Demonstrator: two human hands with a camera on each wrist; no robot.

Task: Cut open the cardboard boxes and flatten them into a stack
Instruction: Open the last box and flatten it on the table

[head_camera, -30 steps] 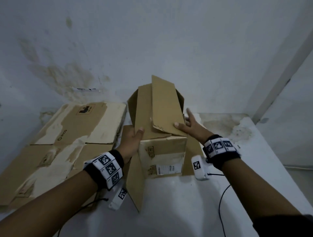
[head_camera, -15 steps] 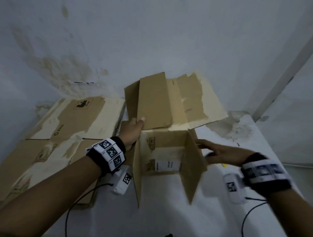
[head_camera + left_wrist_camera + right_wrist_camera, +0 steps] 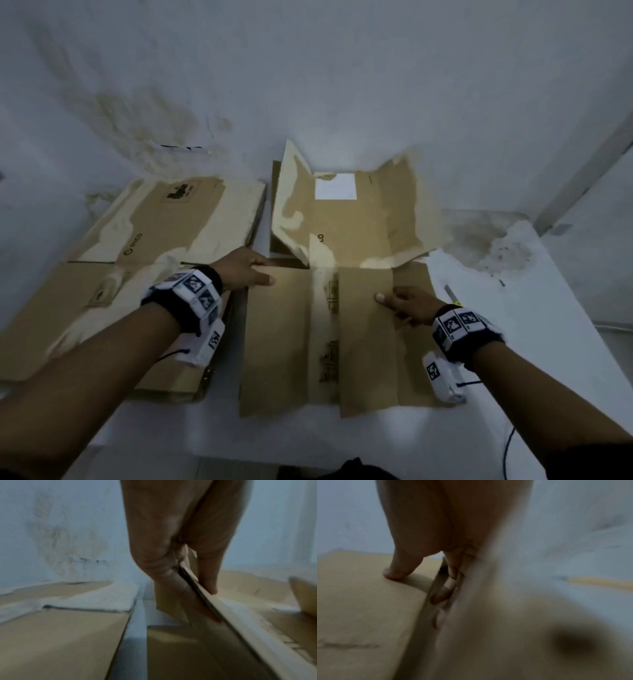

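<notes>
A cut-open cardboard box (image 3: pixel 342 308) lies spread nearly flat in the middle of the white table (image 3: pixel 534 342), its far panels still curling up against the wall. My left hand (image 3: pixel 245 270) pinches the far left corner of the box's left flap (image 3: pixel 223 608), thumb on top and fingers underneath. My right hand (image 3: pixel 404 305) holds the right flap (image 3: pixel 359 601), thumb pressed on its top face and fingers curled under its edge. To the left lies a stack of flattened boxes (image 3: pixel 154 257), also seen in the left wrist view (image 3: pixel 60 628).
A small white and yellow tool (image 3: pixel 451 294), likely the cutter, lies on the table just right of the box. A stained wall (image 3: pixel 308 85) runs close behind everything. The table's front edge (image 3: pixel 239 459) is near my body.
The box stood upright with its flaps raised; now it is laid open and pressed down on the table. My right hand moved from the box's side onto the right flap.
</notes>
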